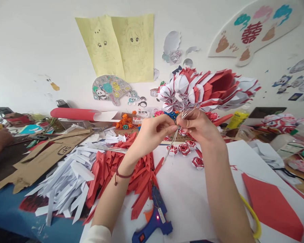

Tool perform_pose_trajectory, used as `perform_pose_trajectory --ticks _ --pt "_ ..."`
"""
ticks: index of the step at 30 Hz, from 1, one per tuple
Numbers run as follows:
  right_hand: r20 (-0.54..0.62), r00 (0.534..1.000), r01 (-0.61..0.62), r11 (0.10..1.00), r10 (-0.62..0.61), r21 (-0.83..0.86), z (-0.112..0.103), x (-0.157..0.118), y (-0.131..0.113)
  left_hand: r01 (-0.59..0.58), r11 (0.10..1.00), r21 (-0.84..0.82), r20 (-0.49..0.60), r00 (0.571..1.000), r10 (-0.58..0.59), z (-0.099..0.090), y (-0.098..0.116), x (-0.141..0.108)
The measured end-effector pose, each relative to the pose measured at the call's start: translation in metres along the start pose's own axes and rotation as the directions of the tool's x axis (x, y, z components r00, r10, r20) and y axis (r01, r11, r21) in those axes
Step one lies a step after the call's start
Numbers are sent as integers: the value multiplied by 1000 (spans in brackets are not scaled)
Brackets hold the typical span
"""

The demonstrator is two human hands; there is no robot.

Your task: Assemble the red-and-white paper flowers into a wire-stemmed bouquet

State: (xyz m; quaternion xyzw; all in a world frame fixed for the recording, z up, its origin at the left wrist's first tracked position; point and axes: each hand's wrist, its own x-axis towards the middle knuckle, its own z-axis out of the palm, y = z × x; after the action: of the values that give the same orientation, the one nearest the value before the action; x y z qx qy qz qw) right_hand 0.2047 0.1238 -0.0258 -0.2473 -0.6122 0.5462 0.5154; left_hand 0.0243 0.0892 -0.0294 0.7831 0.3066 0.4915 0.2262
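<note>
Paper-flower bouquet point(210, 91), just above the two-handed grip;
right hand point(199, 126) closed round its wire stems point(174, 141); left hand point(159, 130) pinching them just beside; small paper roses point(184, 149) below the grip; blue glue gun point(154, 221) farther below; red paper strips point(101, 168) lower left.

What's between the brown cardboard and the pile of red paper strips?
A heap of white paper strips lies between them in the head camera's view.

i see a lane over the flat white paper sheet point(184, 192), between the blue plastic glue gun point(157, 216) and the bare right forearm point(216, 179); small red-and-white paper roses point(184, 149) obstruct its far end.
</note>
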Motion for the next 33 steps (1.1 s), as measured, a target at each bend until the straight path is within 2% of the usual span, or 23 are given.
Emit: perform_pose_trajectory --ticks 4,6,9,12,15,19,27,33 --pt "-6 1000 3 1000 -3 -6 1 0 0 49 995 -82 -5 999 -50 0 2 1" --pt "-3 1000 13 1000 -13 -12 1 0 0 29 997 -69 -19 999 -30 0 1 1" --pt "-3 1000 31 1000 -31 -4 3 -1 -1 -63 995 81 -63 996 69 -1 0 2" --pt "-12 1000 27 1000 -27 -3 5 -1 -1 -157 935 319 -116 972 203 -1 -1 3" --pt "-73 997 7 1000 -7 -11 7 -2 -2 -199 884 423 -126 953 274 -1 -1 3" --pt "-116 993 29 998 -34 -49 6 -2 0 -181 899 399 -95 967 237 -1 0 1" --pt "-135 987 67 989 -85 -132 9 -2 -1 -118 948 294 -117 980 158 1 3 -1" --pt "-190 975 82 982 -114 -170 6 1 5 -96 960 262 -132 982 135 4 0 1"
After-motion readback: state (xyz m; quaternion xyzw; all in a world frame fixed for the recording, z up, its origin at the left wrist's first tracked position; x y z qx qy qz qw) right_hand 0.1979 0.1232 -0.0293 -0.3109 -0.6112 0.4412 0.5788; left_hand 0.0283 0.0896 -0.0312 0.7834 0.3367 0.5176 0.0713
